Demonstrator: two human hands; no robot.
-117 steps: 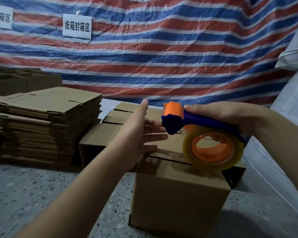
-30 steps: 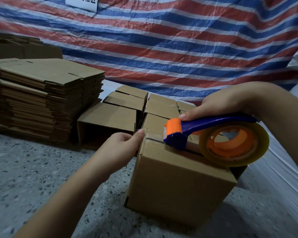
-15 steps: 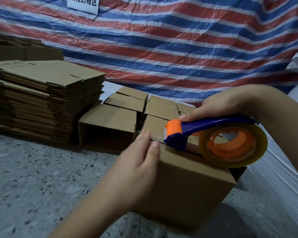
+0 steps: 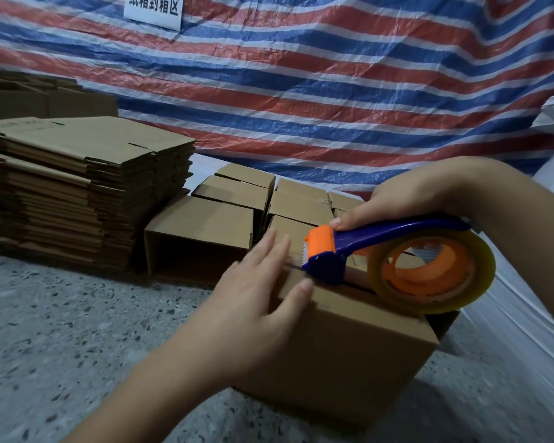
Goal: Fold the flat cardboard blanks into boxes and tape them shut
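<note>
Backdrop: red, white and blue striped tarpaulin (image 4: 333,91), hung full width, bearing a white sign (image 4: 153,9) with printed characters at top. Surface: grey speckled floor (image 4: 61,330).

Item, cardboard box (image 4: 349,346): folded up, standing on the floor in the foreground, top flaps closed with the seam between them visible.

Item, tape dispenser (image 4: 397,260): blue handle, orange cutter head, roll of clear tape on an orange core. Its head rests on the box top at the seam, near the left edge.

Right hand (image 4: 406,193): grip closed around the dispenser handle from above, one fingertip by the orange head.

Left hand (image 4: 256,292): grip apart, fingers straight and spread, lying on the box's upper left edge, thumb on the top face just beside the dispenser head. Slightly blurred.

Item, stack of flat blanks (image 4: 84,187): tall pile at left on the floor.

Item, finished boxes (image 4: 237,199): several, clustered behind the foreground box, between the stack and the right hand; the nearest lies with its open side toward the camera.
</note>
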